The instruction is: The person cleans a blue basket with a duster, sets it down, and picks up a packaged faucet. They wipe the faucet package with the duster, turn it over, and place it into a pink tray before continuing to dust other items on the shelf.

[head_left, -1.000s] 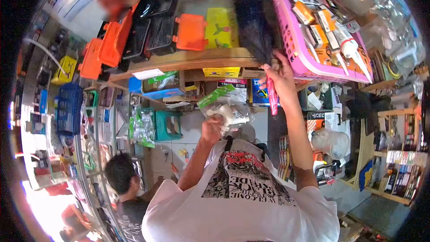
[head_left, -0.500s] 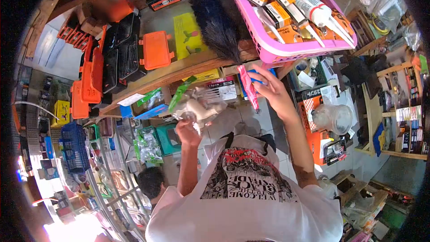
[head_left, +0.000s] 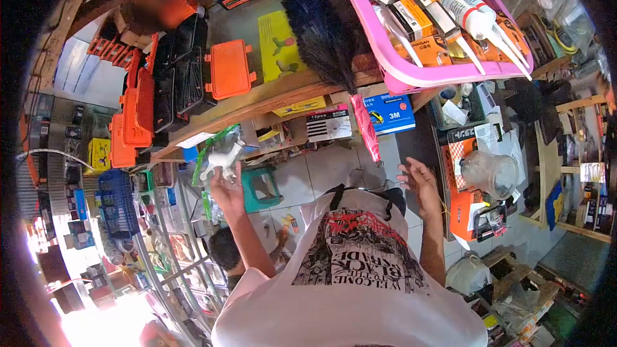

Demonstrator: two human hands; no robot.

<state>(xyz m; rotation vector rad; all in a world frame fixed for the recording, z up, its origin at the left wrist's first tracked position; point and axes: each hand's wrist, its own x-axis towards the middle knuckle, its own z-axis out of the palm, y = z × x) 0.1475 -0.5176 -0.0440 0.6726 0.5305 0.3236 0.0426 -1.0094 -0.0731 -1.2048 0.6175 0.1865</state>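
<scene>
My left hand is closed on a clear plastic packet with a green edge and a white part inside, held below the front of the shelf. The exact kind of the white part cannot be made out. My right hand is held up with fingers apart and nothing in it. Nearest to it hangs the pink handle of a black feather duster, whose feathers lie on the shelf. A blue 3M box is just behind the handle.
A pink basket of sealant tubes and small boxes juts over the shelf edge. Orange-lidded cases stand on the left. Below are a green stool and a crouching person. A clear jar stands right.
My left hand has moved left with the packet. My right hand has drawn down and away from the duster's pink handle, which now hangs by itself. More of the crouching person shows.
</scene>
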